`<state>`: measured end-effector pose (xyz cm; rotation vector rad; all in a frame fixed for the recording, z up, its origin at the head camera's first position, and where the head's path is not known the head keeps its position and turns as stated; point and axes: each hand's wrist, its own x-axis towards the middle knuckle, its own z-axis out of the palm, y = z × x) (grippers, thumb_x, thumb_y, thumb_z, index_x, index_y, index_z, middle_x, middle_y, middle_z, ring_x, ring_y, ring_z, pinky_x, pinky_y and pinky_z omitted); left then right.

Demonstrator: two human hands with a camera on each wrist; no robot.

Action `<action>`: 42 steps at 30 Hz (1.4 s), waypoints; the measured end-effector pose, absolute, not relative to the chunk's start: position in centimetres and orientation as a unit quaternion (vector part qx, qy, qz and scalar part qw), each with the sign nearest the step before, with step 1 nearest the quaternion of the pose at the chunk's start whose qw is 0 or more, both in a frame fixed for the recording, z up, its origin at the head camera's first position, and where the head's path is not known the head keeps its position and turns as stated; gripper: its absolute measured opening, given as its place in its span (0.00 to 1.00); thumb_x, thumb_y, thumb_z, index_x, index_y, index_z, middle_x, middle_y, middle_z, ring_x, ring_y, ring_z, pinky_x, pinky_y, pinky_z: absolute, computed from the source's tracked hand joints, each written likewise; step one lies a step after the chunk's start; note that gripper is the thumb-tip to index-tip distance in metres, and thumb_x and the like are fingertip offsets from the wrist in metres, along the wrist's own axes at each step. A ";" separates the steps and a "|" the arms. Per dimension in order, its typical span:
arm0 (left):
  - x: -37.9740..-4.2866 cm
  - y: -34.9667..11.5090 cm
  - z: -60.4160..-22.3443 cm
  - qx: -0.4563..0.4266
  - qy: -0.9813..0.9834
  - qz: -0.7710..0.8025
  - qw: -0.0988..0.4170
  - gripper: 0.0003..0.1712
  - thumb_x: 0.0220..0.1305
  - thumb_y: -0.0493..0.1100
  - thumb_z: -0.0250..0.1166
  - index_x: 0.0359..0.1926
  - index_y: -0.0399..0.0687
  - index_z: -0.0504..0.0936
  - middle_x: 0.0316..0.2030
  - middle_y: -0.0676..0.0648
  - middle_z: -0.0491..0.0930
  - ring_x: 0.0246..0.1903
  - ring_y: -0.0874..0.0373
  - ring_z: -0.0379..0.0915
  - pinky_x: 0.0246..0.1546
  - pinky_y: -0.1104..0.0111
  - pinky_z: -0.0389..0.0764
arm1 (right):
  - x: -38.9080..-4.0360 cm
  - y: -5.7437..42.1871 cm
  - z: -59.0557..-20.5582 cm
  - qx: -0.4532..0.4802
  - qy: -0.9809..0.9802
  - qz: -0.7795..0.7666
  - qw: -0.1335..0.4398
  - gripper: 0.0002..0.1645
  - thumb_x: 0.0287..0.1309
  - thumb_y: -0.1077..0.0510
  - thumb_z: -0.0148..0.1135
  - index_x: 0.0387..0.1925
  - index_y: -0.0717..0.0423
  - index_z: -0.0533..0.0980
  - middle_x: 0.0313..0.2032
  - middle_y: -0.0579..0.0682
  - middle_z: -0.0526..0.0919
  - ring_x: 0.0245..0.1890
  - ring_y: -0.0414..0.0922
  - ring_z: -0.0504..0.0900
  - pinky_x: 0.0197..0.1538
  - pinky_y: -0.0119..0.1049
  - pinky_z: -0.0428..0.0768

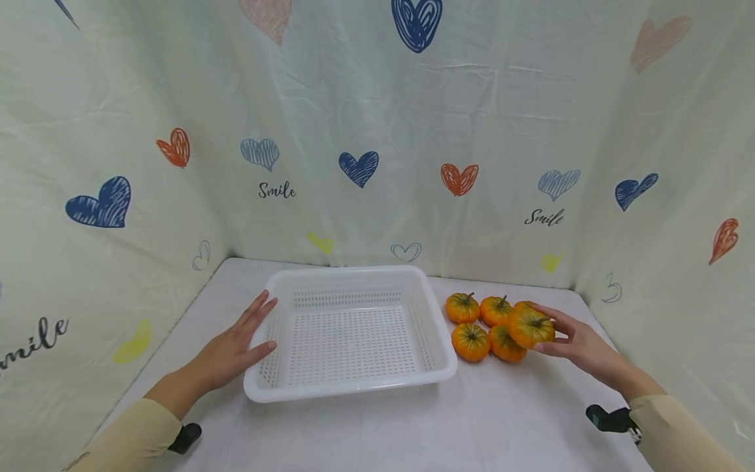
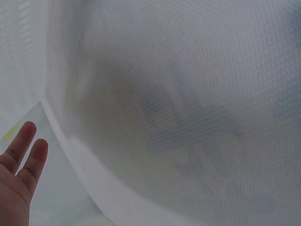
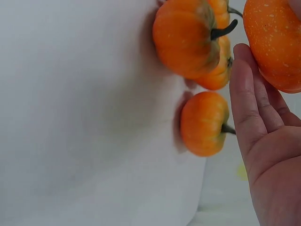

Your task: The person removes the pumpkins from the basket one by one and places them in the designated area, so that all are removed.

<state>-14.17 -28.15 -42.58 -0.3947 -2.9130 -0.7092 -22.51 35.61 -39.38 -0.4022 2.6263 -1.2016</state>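
Observation:
My right hand holds a small orange pumpkin with a short stem, fingers and thumb on its sides. The held pumpkin is raised above the others in the right wrist view, with fingers along its side. Several similar pumpkins sit close together on the table, among them one at the front and one at the back. My left hand lies at the left rim of a white perforated plastic basket, fingers straight and spread. No pumpkin shows inside the basket.
The white-covered table meets a pale curtain printed with hearts and the word "Smile" at the back and sides. The pumpkins stand just right of the basket. A dark wrist strap shows at the right sleeve.

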 end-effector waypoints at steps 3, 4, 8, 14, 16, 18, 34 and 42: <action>-14.2 -28.1 -42.6 -0.130 -0.962 -0.232 0.059 0.46 0.69 0.57 0.59 0.79 0.55 0.47 0.79 0.46 0.38 0.65 0.31 0.62 0.45 0.39 0.79 | -22.4 36.3 -39.8 -0.115 0.898 -0.407 0.121 0.49 0.64 0.49 0.66 0.78 0.52 0.52 0.73 0.68 0.53 0.66 0.71 0.60 0.55 0.66 0.74; -14.2 -28.1 -42.6 -0.130 -0.962 -0.231 0.058 0.45 0.69 0.57 0.58 0.79 0.55 0.47 0.79 0.46 0.37 0.65 0.31 0.62 0.45 0.39 0.79 | -22.3 36.5 -39.9 -0.108 0.899 -0.406 0.124 0.49 0.64 0.49 0.66 0.78 0.52 0.52 0.73 0.69 0.52 0.67 0.71 0.59 0.56 0.66 0.74; -14.2 -28.1 -42.6 -0.129 -0.962 -0.232 0.059 0.45 0.70 0.57 0.59 0.79 0.55 0.47 0.79 0.46 0.37 0.65 0.31 0.62 0.45 0.39 0.79 | -22.3 37.2 -40.5 -0.096 0.900 -0.404 0.129 0.49 0.64 0.48 0.66 0.78 0.52 0.51 0.72 0.70 0.52 0.66 0.71 0.59 0.56 0.66 0.74; -14.2 -28.1 -42.7 -0.127 -0.963 -0.231 0.059 0.46 0.69 0.57 0.59 0.79 0.55 0.47 0.79 0.46 0.37 0.66 0.31 0.61 0.45 0.39 0.79 | -22.2 38.3 -41.2 -0.079 0.898 -0.412 0.132 0.51 0.63 0.47 0.67 0.78 0.53 0.51 0.72 0.70 0.53 0.65 0.71 0.60 0.56 0.63 0.76; -14.2 -28.0 -42.7 -0.126 -0.963 -0.230 0.058 0.46 0.69 0.57 0.59 0.79 0.55 0.47 0.79 0.46 0.37 0.66 0.30 0.60 0.45 0.40 0.79 | -22.1 38.6 -41.4 -0.075 0.895 -0.418 0.136 0.51 0.63 0.48 0.67 0.78 0.54 0.50 0.72 0.71 0.52 0.65 0.72 0.58 0.56 0.61 0.77; -14.2 -28.0 -42.7 -0.124 -0.963 -0.231 0.058 0.46 0.69 0.57 0.59 0.79 0.55 0.47 0.79 0.46 0.37 0.66 0.30 0.60 0.45 0.40 0.80 | -22.0 38.9 -41.6 -0.070 0.892 -0.424 0.139 0.52 0.63 0.49 0.67 0.78 0.55 0.49 0.72 0.72 0.51 0.66 0.73 0.57 0.55 0.59 0.78; -14.1 -27.9 -42.5 -0.122 -0.965 -0.226 0.053 0.46 0.69 0.58 0.58 0.80 0.56 0.46 0.79 0.46 0.36 0.66 0.30 0.60 0.45 0.39 0.79 | -22.2 40.1 -43.5 -0.021 0.885 -0.438 0.157 0.55 0.61 0.49 0.70 0.78 0.58 0.47 0.70 0.78 0.48 0.57 0.63 0.75 0.51 0.46 0.82; -14.1 -28.0 -42.4 -0.122 -0.964 -0.229 0.053 0.46 0.69 0.58 0.58 0.79 0.56 0.47 0.79 0.46 0.37 0.66 0.30 0.60 0.45 0.39 0.79 | -22.3 40.2 -44.2 -0.002 0.882 -0.442 0.166 0.56 0.61 0.47 0.69 0.77 0.59 0.47 0.69 0.80 0.47 0.62 0.71 0.66 0.51 0.45 0.83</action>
